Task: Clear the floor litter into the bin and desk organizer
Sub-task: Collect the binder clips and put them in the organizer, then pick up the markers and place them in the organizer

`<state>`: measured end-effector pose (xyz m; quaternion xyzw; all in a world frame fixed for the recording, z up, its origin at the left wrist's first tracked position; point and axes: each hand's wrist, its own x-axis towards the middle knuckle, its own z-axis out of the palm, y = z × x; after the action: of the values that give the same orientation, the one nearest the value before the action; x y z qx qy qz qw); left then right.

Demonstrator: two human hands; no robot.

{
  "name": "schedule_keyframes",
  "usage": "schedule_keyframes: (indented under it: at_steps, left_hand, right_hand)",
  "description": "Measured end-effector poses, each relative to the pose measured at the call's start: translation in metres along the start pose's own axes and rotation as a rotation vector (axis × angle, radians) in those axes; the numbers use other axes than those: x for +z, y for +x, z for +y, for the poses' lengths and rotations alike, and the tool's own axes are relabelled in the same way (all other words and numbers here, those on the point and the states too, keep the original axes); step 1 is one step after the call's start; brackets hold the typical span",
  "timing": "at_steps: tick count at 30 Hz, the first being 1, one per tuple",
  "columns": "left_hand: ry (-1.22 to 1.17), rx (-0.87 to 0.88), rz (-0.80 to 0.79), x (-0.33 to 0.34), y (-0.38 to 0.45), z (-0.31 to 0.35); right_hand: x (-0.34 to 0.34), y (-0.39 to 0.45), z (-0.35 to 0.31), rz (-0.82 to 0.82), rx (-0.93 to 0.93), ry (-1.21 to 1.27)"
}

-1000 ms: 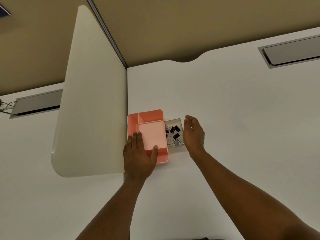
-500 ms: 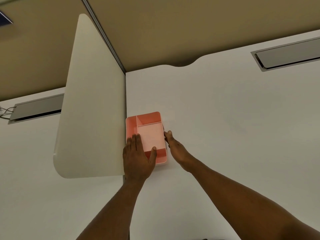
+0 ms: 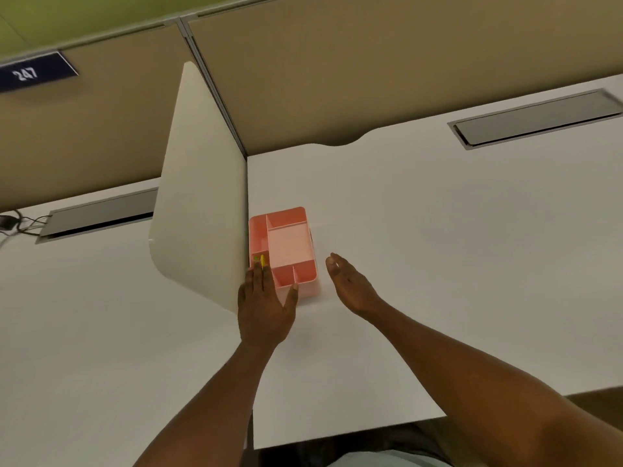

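A pink desk organizer with several compartments stands on the white desk, against the white divider panel. A small yellow and green item lies in its near left compartment. My left hand rests at the organizer's near left corner, fingers straight along the left side and thumb against the front wall. My right hand hovers just right of the organizer, fingers relaxed and apart from it, holding nothing. The drawer with the black clips is out of sight.
Beige cubicle walls rise behind the desk. A grey cable hatch sits at the far right, another hatch lies left of the divider with black cables beside it. The desk's front edge is close to my body.
The clip drawer on the organizer's right side was pushed shut by my right hand, which has now drawn back and opened. My left hand slid toward the left corner, uncovering the yellow item.
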<state>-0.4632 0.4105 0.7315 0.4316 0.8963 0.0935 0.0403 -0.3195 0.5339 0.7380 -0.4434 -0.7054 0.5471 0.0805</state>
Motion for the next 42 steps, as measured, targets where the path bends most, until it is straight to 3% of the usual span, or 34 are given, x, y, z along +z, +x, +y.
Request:
schedule_keyframes:
  at_steps: [3,8,12,22,32,37,42]
  left_hand:
    - [0.035,0.025,-0.026,-0.008,-0.034,-0.003]
    - [0.037,0.051,-0.039,-0.019,-0.097,-0.010]
    - [0.017,0.075,-0.044,-0.021,-0.160,-0.026]
    - [-0.031,0.176,-0.024,-0.035,-0.307,-0.040]
    - [-0.109,0.295,-0.063,-0.036,-0.410,0.004]
    - [-0.136,0.330,-0.114,-0.004,-0.452,0.025]
    - [-0.144,0.286,-0.150,0.072,-0.474,0.053]
  right_hand:
    - [0.006,-0.030,0.008,0.053,-0.055,-0.091]
    - [0.018,-0.098,0.033,0.169,-0.246,-0.650]
    - [0.033,-0.163,0.046,0.226,-0.253,-0.814]
    - [0.064,-0.336,0.082,0.333,-0.168,-0.830]
    - [0.043,-0.456,0.148,0.435,-0.074,-0.763]
    - [0.030,-0.486,0.208,0.437,-0.002,-0.726]
    - [0.013,-0.492,0.298,0.378,0.105,-0.661]
